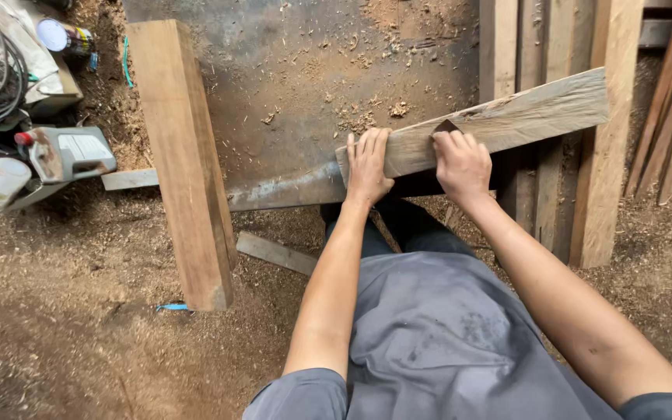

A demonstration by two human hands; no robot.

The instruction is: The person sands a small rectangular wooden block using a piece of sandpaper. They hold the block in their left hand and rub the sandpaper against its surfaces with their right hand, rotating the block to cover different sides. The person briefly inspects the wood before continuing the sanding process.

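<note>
A long, pale, rough wooden board (523,117) lies tilted across the front edge of a rusty metal table (305,70), with its right end raised over stacked planks. My left hand (367,165) lies flat on the board's near left end, fingers stretched over its top. My right hand (460,159) grips the board's near edge a little further right, beside a dark chipped notch in the wood.
A thick wooden beam (184,155) lies on the table's left side and overhangs the sawdust floor. Several planks (561,194) stand at the right. A small power tool (68,152), cables and a can sit at the far left.
</note>
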